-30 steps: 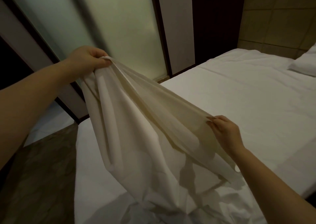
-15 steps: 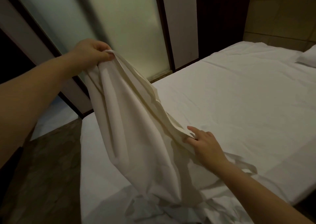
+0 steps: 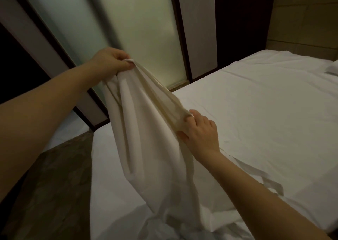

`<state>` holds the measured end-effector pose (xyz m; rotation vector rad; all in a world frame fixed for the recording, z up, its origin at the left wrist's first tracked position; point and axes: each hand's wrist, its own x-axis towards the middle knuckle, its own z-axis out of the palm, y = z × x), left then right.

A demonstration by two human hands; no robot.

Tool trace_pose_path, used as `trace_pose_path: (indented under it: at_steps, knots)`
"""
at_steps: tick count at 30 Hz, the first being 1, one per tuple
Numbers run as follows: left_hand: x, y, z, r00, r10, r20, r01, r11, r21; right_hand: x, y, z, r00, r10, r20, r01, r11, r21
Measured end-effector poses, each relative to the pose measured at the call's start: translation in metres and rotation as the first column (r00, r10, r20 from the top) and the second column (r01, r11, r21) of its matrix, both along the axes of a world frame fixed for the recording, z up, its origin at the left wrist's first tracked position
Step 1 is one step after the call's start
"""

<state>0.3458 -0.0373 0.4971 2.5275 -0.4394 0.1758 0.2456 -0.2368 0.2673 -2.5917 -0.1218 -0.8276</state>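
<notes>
White cloth (image 3: 146,148) straightening in hand: pinches its top corner with left hand (image 3: 109,62), clasps its edge with right hand (image 3: 200,131) above bed (image 3: 265,102); next likely needs right grip slid to free corner.

Two hands (image 3: 111,61) (image 3: 201,130), one cloth (image 3: 146,144), one bed (image 3: 265,111).

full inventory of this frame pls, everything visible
cloth: 1, white, held up over the bed's near corner, lower end bunched on the bed
bed: 1, white sheet, centre to right
pillow: 1, white, far right edge, mostly cut off
frosted glass panels: 2 or more, pale green, behind the bed
tiled wall: 1, tan, top right
floor: 1, brown patterned, lower left
left hand: 1, grips the cloth's top
right hand: 1, pinches the cloth's edge lower down
</notes>
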Motion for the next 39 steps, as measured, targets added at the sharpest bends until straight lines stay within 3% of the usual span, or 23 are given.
trace_pose_path:
  at_steps: [7, 15, 20, 23, 29, 34, 39]
  knots:
    - [-0.003, -0.011, 0.005, 0.998, -0.057, 0.024, 0.057, 0.998, -0.011, 0.025, 0.007, 0.022, 0.992, -0.112, -0.05, 0.121, 0.965, 0.234]
    - [0.0, -0.01, 0.004, 0.997, -0.055, 0.048, 0.054, 0.998, 0.022, 0.029, 0.014, 0.024, 0.989, -0.131, -0.063, 0.139, 0.98, 0.142]
    - [0.001, -0.006, 0.003, 0.999, -0.04, 0.033, 0.039, 0.999, 0.025, 0.016, 0.0, 0.016, 0.981, -0.068, 0.181, 0.021, 0.968, 0.25]
    - [0.002, -0.003, 0.003, 0.999, -0.036, 0.014, 0.036, 0.999, 0.024, 0.012, -0.015, 0.016, 0.967, -0.014, 0.253, -0.06, 0.959, 0.278]
    - [0.001, -0.011, 0.003, 0.998, -0.066, 0.01, 0.067, 0.998, -0.018, 0.006, -0.006, 0.012, 0.985, -0.008, 0.173, -0.03, 0.976, 0.214]
    - [0.001, -0.015, 0.006, 0.998, -0.067, 0.017, 0.067, 0.998, -0.004, 0.011, -0.007, 0.01, 0.949, 0.009, 0.315, -0.11, 0.946, 0.305]
    - [-0.001, -0.012, 0.005, 0.998, -0.064, 0.0, 0.064, 0.998, -0.024, 0.021, -0.016, 0.018, 0.973, 0.005, 0.231, -0.075, 0.953, 0.293]
